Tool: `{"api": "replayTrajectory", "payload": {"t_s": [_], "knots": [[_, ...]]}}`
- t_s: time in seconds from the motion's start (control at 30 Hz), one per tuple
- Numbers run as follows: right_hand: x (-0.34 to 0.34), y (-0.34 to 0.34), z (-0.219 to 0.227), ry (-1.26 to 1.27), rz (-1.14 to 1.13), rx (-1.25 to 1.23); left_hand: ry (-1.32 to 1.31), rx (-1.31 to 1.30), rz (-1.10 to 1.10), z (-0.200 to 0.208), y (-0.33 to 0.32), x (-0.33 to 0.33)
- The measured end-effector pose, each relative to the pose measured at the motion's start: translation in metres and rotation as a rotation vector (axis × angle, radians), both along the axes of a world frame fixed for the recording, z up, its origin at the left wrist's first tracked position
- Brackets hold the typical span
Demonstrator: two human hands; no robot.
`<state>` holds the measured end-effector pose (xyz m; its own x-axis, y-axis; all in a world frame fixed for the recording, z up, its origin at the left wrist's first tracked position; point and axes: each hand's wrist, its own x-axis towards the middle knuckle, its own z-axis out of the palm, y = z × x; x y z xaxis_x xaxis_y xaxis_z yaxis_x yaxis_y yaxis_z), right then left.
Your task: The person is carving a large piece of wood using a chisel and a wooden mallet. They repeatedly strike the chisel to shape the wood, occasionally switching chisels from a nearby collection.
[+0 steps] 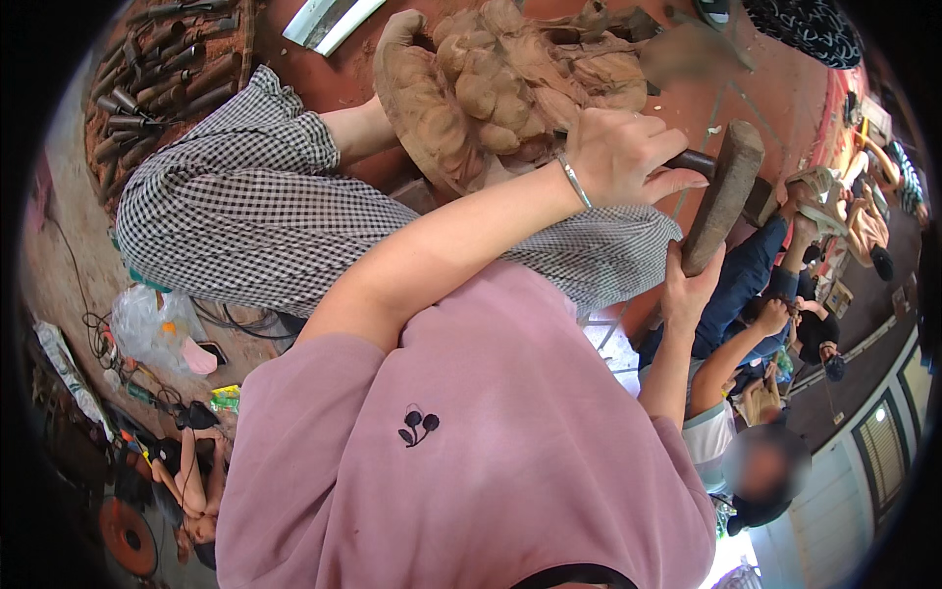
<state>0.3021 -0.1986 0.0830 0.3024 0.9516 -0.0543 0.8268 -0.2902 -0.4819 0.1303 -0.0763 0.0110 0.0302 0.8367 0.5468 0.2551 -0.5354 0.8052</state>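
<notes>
A brown wood carving (500, 88) with rounded, bulging relief lies in front of my legs. My left hand (628, 157), with a bracelet at its wrist, reaches across my body. It is closed around a chisel (695, 162), whose dark handle sticks out past the thumb to the right; its blade end is mostly hidden by the hand, over the carving's near side. My right hand (695, 280) grips the lower end of a thick wooden mallet (728, 191), held tilted. The mallet crosses the handle's butt end in view; whether they touch I cannot tell.
Many dark-handled tools (172, 83) lie together at the far left. A white strip (329, 22) is on the red floor. Beside my left side are a clear plastic bag (147, 329) and cables. A co-worker in jeans (721, 304) sits close at my right; more people are beyond.
</notes>
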Motion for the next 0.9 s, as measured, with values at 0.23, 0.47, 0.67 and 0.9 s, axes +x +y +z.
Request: {"api": "replayTrajectory", "payload": {"t_s": [0.23, 0.47, 0.67, 0.9], "knots": [[-0.008, -0.002, 0.001, 0.09, -0.035, -0.006, 0.003, 0.01, -0.032, 0.001, -0.004, -0.004], [-0.015, -0.003, -0.001, 0.076, -0.024, -0.03, 0.017, -0.007, -0.058, -0.004, -0.004, -0.009], [-0.004, -0.015, -0.018, 0.306, -0.116, 0.1, -0.021, 0.024, -0.102, 0.007, -0.008, -0.018], [-0.012, -0.005, -0.006, 0.426, -0.171, 0.101, 0.038, -0.033, -0.193, 0.02, -0.017, -0.014]]}}
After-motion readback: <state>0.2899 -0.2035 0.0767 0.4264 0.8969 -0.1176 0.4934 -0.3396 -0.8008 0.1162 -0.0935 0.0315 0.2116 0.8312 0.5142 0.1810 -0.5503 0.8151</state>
